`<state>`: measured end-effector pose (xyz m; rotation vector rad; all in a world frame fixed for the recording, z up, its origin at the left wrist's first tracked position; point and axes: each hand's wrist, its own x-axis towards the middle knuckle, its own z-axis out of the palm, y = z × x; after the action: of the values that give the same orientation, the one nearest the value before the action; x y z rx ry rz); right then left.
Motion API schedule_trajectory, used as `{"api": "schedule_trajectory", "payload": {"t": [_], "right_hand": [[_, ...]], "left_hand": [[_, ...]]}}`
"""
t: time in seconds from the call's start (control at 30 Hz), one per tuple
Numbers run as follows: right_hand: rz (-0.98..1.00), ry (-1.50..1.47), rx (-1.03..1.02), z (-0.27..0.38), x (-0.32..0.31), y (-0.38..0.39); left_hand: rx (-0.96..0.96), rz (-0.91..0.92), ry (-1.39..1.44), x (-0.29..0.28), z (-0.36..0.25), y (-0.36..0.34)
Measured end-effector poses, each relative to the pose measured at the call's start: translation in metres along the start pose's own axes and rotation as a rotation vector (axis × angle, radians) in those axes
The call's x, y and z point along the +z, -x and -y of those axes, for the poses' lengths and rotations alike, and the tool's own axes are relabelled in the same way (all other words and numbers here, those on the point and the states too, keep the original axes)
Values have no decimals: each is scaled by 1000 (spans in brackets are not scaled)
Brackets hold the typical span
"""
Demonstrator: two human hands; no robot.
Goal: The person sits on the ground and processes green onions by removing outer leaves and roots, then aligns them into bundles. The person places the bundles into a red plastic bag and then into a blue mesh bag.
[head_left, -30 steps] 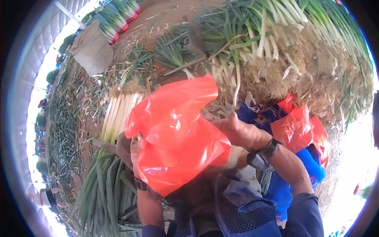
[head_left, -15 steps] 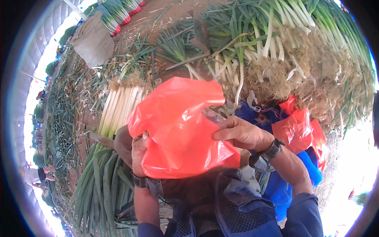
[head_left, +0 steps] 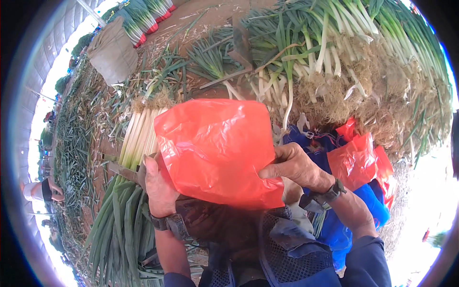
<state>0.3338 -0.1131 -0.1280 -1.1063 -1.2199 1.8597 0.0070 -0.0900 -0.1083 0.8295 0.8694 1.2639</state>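
A red plastic bag [head_left: 215,146] is spread out in front of me, broad and crinkled. My left hand [head_left: 161,189] is at its left side, thumb pointing up beside the edge and fingers hidden by the plastic. My right hand [head_left: 296,167] pinches the bag's lower right part between thumb and fingers. Behind the left hand lies a bundle of leeks [head_left: 136,136], white stalks upward in the view and long green leaves downward. To the right, more red bags [head_left: 351,162] lie on blue material [head_left: 334,237].
A large pile of rooted leeks [head_left: 344,71] covers the upper right. Red-ended bundles [head_left: 148,21] lie at top left, near a grey sack [head_left: 112,52]. A metal piece [head_left: 239,48] rests among leaves. Leaf scraps [head_left: 76,158] litter the left ground, near another person [head_left: 40,191].
The bag is flatter and wider. My left hand has shifted left and down, its thumb now beside the bag's edge. My right hand has moved lower and now pinches the bag.
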Motion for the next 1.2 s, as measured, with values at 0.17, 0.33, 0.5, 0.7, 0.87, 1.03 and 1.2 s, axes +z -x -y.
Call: {"api": "schedule_trajectory", "payload": {"t": [0.17,0.33,0.5,0.7,0.87,1.03,1.2], "right_hand": [[-136,34,-125,19,11,10],[-308,364,-126,41,22,25],[-293,747,-599,34,37,17],[-346,561,-428,29,26,21],[-567,517,-456,59,-8,41],[-748,521,-533,93,-28,65],[-653,763,-528,101,-20,66]], "left_hand": [[-22,81,-285,20,-12,-12],[294,58,-786,67,-9,-2],[255,428,-864,109,3,-2],[171,205,-778,103,12,-13],[293,-91,-851,64,13,-38],[358,-101,-986,40,33,-61],[530,-5,-1256,55,51,-63]]}}
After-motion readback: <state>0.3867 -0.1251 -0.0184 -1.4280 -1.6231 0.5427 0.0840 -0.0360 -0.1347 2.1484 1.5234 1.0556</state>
